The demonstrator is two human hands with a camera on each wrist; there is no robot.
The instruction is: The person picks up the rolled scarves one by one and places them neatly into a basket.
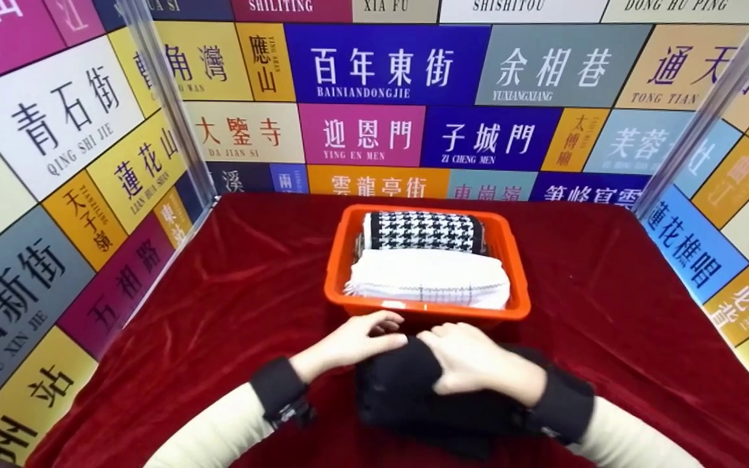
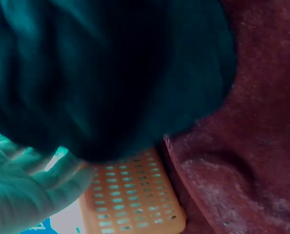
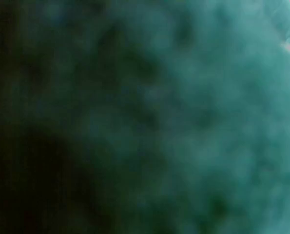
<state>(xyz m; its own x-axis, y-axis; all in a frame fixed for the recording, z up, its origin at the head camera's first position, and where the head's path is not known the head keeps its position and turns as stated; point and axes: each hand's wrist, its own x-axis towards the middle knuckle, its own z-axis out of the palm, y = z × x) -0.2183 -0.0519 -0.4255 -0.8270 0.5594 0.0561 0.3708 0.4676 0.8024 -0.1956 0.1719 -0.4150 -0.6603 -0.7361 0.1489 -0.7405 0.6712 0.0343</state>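
Note:
A bundle of black cloth (image 1: 400, 383) lies in front of the basket, bulging up in a rounded fold. My right hand (image 1: 472, 357) grips that fold from the right, fingers over its top and thumb at its near side. At the fold's upper left is my left hand (image 1: 358, 338), its fingers loosely bent and thumb tip right by the fabric. In the left wrist view the left hand (image 2: 32, 190) shows relaxed fingers beside the dark cloth (image 2: 110, 73). Blurred fabric (image 3: 193, 117) fills nearly all of the right wrist view.
Just beyond the hands stands an orange basket (image 1: 332, 273) with perforated sides. It holds a rolled houndstooth cloth (image 1: 426, 231) at the back and a white fringed cloth (image 1: 426, 276) in front. Dark red velvet (image 1: 251, 279) covers the table; clear posts (image 1: 173, 104) rise at its back corners.

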